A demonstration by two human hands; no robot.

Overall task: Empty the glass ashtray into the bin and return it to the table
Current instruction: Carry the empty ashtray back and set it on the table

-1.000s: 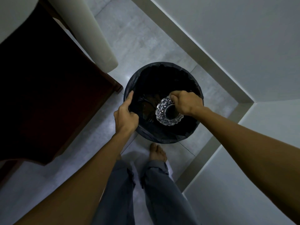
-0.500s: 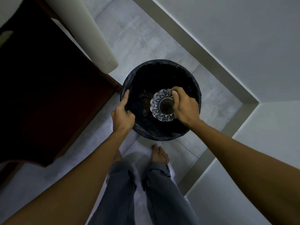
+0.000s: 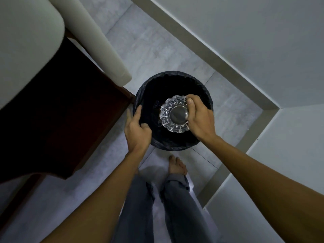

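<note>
1. Round bin lined with a black plastic bag (image 3: 206, 95): it stands on the pale tiled floor (image 3: 157, 42) in the middle of the scene, near a corner of the wall, with its mouth open upward.
2. Left hand (image 3: 137, 129): closed on the near-left rim of the bin, thumb along the outside and fingers curled over the edge into the liner, evidently steadying it.
3. Right hand (image 3: 199, 118): closed on the right side of the clear cut-glass ashtray (image 3: 173, 114), thumb on top and fingers wrapped round the edge.
4. The ashtray: held above the bin's mouth, clear of the rim, showing a round, smooth centre ringed by faceted glass. Whether this face is the bowl or the underside cannot be told.
5. Dark red-brown wooden furniture with a pale cushion (image 3: 26, 50): at the left and far left, its corner just beside the bin.
6. Progress, as a judgement: the tipping step is in hand or nearly finished; no ash is visible on the glass, and the bin's contents are too dark to read.
7. Remaining: carrying the ashtray away from the bin and setting it on the table, which is not identifiable here.
</note>
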